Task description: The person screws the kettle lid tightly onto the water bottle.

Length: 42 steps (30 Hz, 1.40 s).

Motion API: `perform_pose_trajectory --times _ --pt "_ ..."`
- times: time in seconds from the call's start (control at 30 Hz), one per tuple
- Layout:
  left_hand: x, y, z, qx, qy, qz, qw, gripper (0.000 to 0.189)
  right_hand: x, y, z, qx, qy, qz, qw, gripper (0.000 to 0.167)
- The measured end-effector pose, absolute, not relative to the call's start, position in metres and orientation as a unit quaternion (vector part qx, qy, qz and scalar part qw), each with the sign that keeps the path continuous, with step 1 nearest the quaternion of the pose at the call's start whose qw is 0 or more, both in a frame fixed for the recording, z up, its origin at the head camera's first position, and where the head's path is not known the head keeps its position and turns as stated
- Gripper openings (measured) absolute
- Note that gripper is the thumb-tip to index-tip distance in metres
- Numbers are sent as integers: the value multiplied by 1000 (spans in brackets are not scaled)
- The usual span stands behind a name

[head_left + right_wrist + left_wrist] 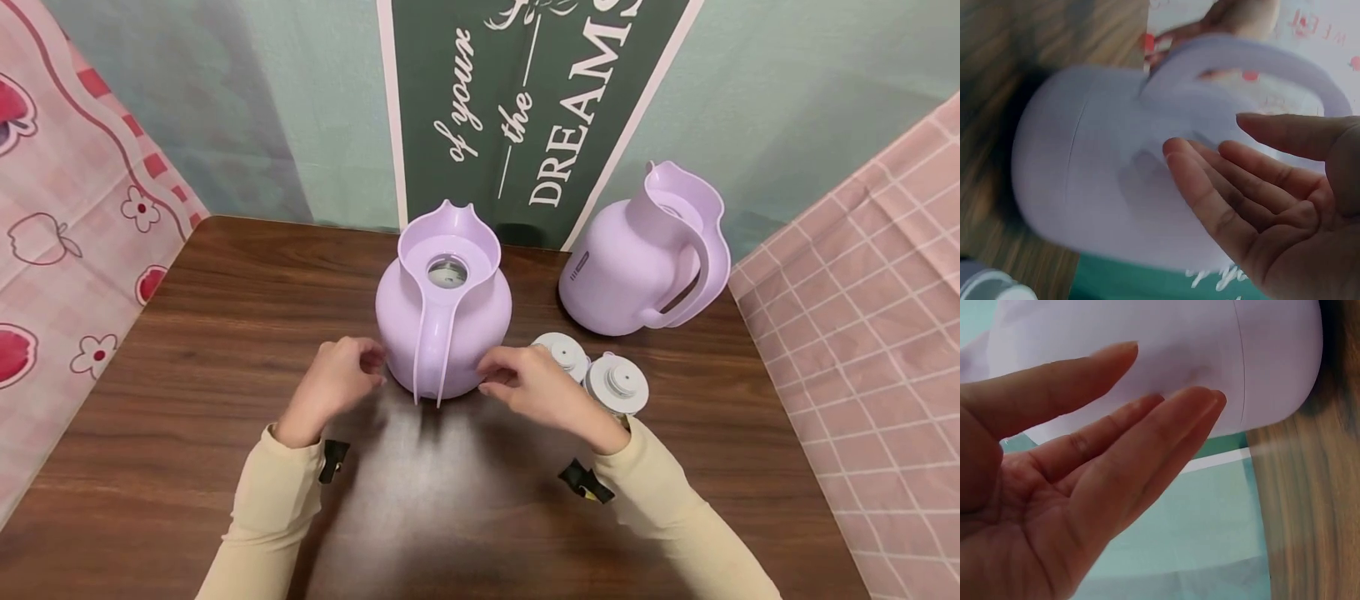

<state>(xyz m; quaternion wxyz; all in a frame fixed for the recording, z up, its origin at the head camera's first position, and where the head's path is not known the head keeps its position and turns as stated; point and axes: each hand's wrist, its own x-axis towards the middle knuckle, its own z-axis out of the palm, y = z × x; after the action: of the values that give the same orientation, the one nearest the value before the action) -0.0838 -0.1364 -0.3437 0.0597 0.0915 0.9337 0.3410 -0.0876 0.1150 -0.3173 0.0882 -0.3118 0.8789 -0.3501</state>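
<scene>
The left hand (336, 382) and right hand (542, 385), fingers relaxed and thumbs apart, flank an upright purple jug (444, 310) on the table (427, 508). Beyond the right hand sit two white lids (617, 385), with another purple jug (626, 265) behind them.

Glare on tabletop (420, 492); 2 wrist views dimmer (right blurred).

we log: front lilac vacuum jug (444, 315) = smooth plastic look, satin | rear lilac vacuum jug (626, 262) = same | white stoppers (618, 385) = smooth plastic look, matt | tabletop (420, 508) = wood-grain, smooth, glossy where light hits | teal backdrop (330, 108), apple-print hanging (82, 217), pink grid hanging (862, 317) = matt cloth, we'd say | cream sleeves (276, 492) = soft matt cloth
</scene>
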Motion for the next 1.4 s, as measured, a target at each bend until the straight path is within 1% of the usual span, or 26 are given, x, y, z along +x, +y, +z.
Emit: perform_pose_trajectory --times 0.13,0.23,0.43,0.73,0.83,1.07,1.27,1.4 --pt "-76 -132 -346 93 929 352 64 20 -94 129 -320 -293 895 -331 61 8" --pt "-71 -128 -348 99 926 358 66 21 -101 140 -323 -284 905 -314 50 9" --pt "-64 -120 -347 111 924 361 63 23 -114 159 -333 -266 916 -289 74 19" --pt "-55 -109 -342 136 924 353 50 22 -131 182 -349 -249 945 -197 85 39" --pt "-54 -106 -342 144 926 345 42 18 -134 186 -355 -244 946 -190 97 43" --pt "-53 -102 -342 144 928 342 33 14 -138 188 -364 -191 955 -161 160 59" --pt "-52 -101 -340 142 927 344 36 17 -140 186 -372 -185 956 -136 182 69" --pt "-51 -100 -339 144 927 346 37 18 -142 185 -376 -181 955 -133 193 73"
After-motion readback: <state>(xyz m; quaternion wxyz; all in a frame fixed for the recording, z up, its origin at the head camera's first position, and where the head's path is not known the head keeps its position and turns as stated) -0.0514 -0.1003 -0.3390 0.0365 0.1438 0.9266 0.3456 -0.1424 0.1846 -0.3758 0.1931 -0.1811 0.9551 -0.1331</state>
